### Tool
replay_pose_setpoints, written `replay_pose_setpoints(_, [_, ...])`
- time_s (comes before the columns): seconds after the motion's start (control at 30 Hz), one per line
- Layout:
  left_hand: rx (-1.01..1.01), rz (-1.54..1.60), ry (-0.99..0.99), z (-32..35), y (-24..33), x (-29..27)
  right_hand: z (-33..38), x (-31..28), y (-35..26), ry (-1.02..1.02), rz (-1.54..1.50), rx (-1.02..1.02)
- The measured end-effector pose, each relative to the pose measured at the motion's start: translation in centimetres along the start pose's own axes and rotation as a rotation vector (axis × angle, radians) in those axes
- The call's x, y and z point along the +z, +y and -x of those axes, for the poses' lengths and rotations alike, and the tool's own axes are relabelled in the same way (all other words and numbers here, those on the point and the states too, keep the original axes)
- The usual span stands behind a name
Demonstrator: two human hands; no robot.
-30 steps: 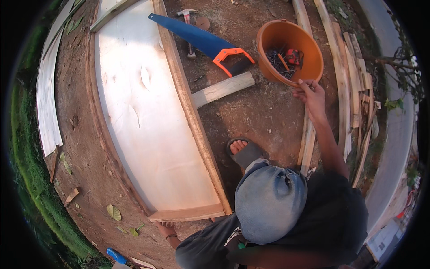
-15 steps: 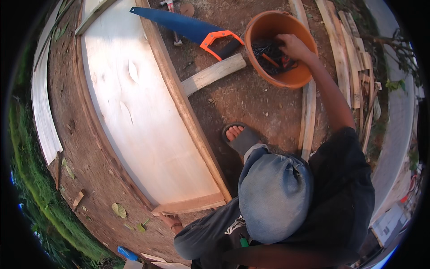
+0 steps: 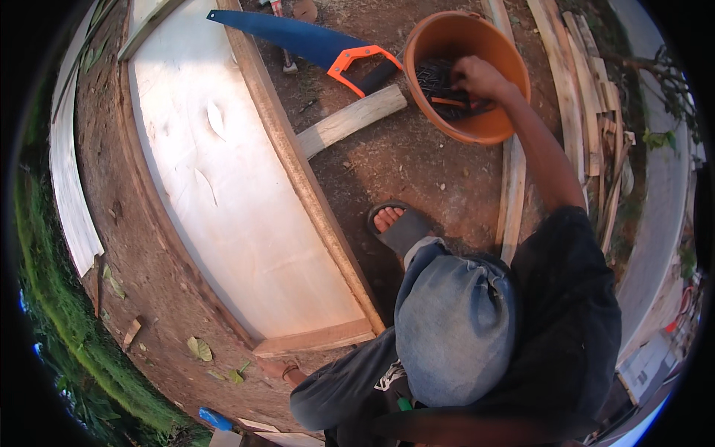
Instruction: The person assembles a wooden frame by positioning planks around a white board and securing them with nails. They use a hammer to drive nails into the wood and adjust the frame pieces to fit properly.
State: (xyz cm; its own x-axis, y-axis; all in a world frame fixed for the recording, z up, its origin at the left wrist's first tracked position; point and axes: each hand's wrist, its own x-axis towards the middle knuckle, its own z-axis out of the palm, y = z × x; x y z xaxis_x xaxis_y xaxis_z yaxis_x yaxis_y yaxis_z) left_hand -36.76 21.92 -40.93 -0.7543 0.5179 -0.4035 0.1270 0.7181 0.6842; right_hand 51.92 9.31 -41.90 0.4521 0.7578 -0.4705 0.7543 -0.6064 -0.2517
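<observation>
1. The fingers of the right hand [image 3: 477, 77] are bending down among dark nails [image 3: 432, 78]; whether they are pinching one is impossible to tell, since their tips are not showing.
2. For careful picking, lightly gripping one shank at a time and keeping skin off the points would seem best; tilting the orange bucket [image 3: 477, 33] a little might be helping loose pieces gather.
3. The nails are lying inside the bucket, beside a thin orange stick [image 3: 447, 101]; the bucket is standing just beside the handle of a blue-bladed saw [image 3: 313, 46].
4. The left hand [image 3: 274, 367] is resting by the near end of a wood-framed pale panel [image 3: 246, 223]; the frame is partly hiding its fingers, so their grip is not showing.
5. Farther out, a short wooden offcut [image 3: 354, 121] is lying between panel and bucket, a hammer [image 3: 288, 63] is lying beyond the saw, and long planks [image 3: 558, 71] are lying to the right.
6. A pale print [image 3: 391, 375] is showing on the dark clothing, too small for reading; no other lettering is showing legibly.
</observation>
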Motion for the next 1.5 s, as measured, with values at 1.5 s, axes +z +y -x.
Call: replay_pose_setpoints(1.5, [0.231, 0.024, 0.227, 2.4, -0.9, 2.9, 3.9, -6.3, -3.2, -0.125, -1.486, -0.179])
